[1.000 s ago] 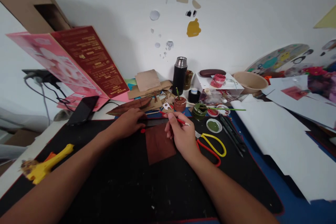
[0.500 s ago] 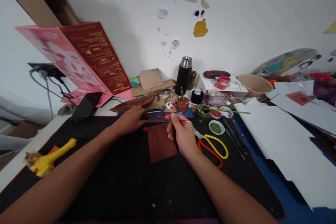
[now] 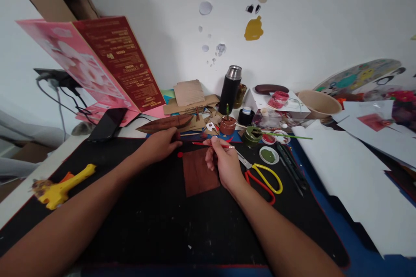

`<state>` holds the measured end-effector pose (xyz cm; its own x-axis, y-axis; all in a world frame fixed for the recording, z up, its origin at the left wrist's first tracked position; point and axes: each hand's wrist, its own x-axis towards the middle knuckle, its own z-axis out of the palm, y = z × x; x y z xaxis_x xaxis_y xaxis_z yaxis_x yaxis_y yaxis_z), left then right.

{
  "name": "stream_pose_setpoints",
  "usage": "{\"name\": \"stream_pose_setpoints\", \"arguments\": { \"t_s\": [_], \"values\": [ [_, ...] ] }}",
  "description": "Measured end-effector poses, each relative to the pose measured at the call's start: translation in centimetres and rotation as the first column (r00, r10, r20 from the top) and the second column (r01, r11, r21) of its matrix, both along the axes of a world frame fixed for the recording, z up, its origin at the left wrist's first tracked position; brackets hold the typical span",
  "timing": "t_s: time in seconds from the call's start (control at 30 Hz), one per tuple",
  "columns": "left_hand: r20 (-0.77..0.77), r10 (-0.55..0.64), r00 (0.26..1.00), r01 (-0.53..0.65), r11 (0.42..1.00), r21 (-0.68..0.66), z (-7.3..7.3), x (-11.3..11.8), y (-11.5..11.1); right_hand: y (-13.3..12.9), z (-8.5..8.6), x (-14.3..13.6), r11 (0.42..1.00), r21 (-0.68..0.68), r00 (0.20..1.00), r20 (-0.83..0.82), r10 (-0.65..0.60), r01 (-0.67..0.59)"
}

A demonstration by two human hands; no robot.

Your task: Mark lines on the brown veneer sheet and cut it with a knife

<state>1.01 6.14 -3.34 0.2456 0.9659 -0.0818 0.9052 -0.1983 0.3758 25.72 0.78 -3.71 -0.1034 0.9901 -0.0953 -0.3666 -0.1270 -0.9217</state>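
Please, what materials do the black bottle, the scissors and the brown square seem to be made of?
Bottle: probably metal, with a bare, shiny silvery top and a smooth black body, perhaps painted.
Scissors: grey metal blades; smooth red and yellow handles, likely plastic or plastic-coated.
Brown square: thin and dull, perhaps painted paper or card, given its streaky colour.

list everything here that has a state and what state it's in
red pencil: held in the right hand
brown square sheet: flat
scissors: lying down, tips hidden
brown paint jar: open, brush standing in it
green paint jar: open, brush across the mouth
vacuum flask: upright
phone: screen dark
folded card: standing open
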Motion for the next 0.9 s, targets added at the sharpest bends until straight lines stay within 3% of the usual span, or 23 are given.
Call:
{"name": "stream_pose_setpoints", "arguments": {
  "t_s": [0.2,0.33,0.4,0.43,0.5,0.57,0.67,0.9],
  "values": [
    [0.208,0.181,0.961,-0.21,0.97,0.122,2.5,-3.4,-3.6,0.0,-0.1,0.0,1.0,-0.015,1.0,-0.003,-0.017,0.017],
    [0.355,0.142,0.924,-0.207,0.966,0.152,3.3,-2.5,-8.6,0.0,-0.2,-0.2,1.0,-0.016,1.0,0.005,-0.014,0.014],
    [0.386,0.036,0.922,-0.098,0.985,0.143,2.9,-0.7,-11.2,-0.1,-0.2,-0.2,1.0,-0.011,1.0,0.014,-0.011,0.011],
    [0.391,-0.133,0.911,0.075,0.984,0.16,2.6,0.5,-12.3,-0.1,-0.2,-0.2,1.0,-0.008,1.0,0.022,-0.007,0.007],
    [0.346,-0.489,0.801,0.421,0.87,0.255,1.7,2.6,-13.7,-0.2,-0.2,-0.2,1.0,0.001,0.999,0.038,0.001,-0.002],
    [0.261,-0.639,0.724,0.552,0.763,0.335,0.8,4.2,-14.2,-0.3,-0.1,-0.2,1.0,0.01,0.999,0.052,0.01,-0.01],
    [0.209,-0.694,0.689,0.611,0.712,0.346,-0.2,5.0,-13.9,-0.3,-0.1,-0.1,1.0,0.019,0.998,0.066,0.021,-0.023],
    [0.203,-0.644,0.738,0.561,0.752,0.346,-0.4,3.9,-12.9,0.0,-0.4,-0.8,0.998,0.039,0.994,0.097,0.045,-0.049]
  ]
}}
